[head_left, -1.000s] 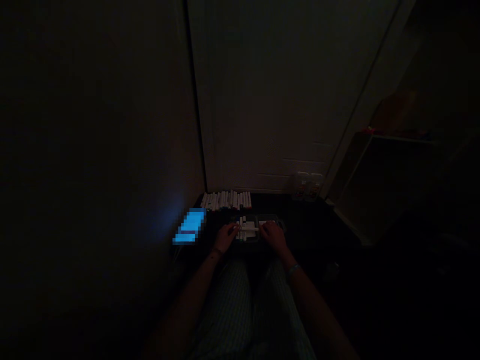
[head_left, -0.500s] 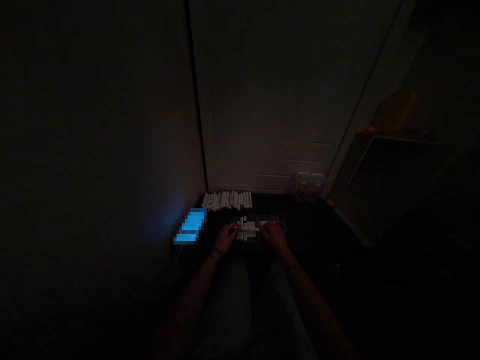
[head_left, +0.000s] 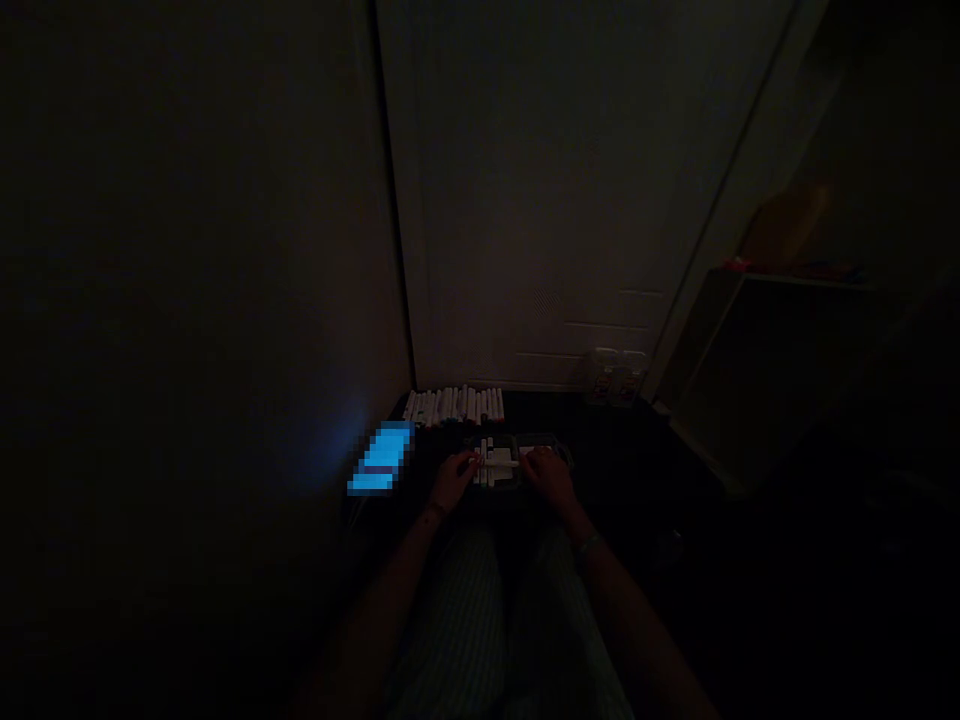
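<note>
In dim light, a white marker (head_left: 501, 462) lies level between my two hands, above a clear plastic case (head_left: 517, 484). My left hand (head_left: 453, 478) is closed round the marker's left end, fingertips pinched. At the other end, the fingers of my right hand (head_left: 550, 475) are curled on it. Beneath the marker, a few white markers (head_left: 484, 449) stand side by side in the left part of the case. A white surface shows in the case beside them. My right hand partly covers the case's right part.
A row of several white markers (head_left: 454, 405) lies along the wall at the back. To the left glows a blurred bright blue screen (head_left: 381, 460). Two clear packages (head_left: 616, 378) lean on the wall at the back right. A shelf unit (head_left: 739, 360) stands on the right.
Both hands keep their hold on the marker and have hardly moved. The whole view has shifted very slightly.
</note>
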